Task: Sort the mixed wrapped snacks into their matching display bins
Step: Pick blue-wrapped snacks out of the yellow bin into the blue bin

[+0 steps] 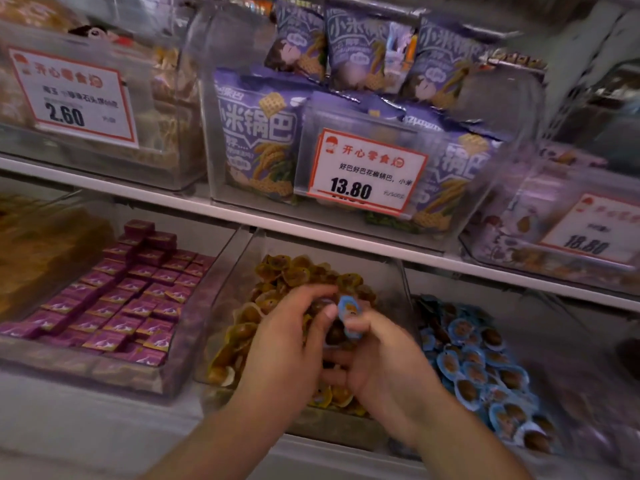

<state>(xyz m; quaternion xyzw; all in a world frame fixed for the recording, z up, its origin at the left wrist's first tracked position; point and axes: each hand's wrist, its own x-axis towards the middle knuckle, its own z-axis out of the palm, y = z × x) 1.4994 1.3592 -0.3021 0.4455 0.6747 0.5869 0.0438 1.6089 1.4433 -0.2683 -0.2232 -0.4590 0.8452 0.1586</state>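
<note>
My right hand (377, 358) pinches a blue-wrapped snack (349, 315) over the yellow snack bin (239, 271). My left hand (287, 344), touching it, curls around more snacks. The blue snack bin (485, 368) sits just right of my hands.

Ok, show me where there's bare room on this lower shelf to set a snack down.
Bare ledge runs in front of the bin of purple boxes. The back of the blue snack bin looks free too. The middle bin of yellow snacks is crowded: both hands meet there, the right hand pinching a blue snack, the left hand beside it.
</note>
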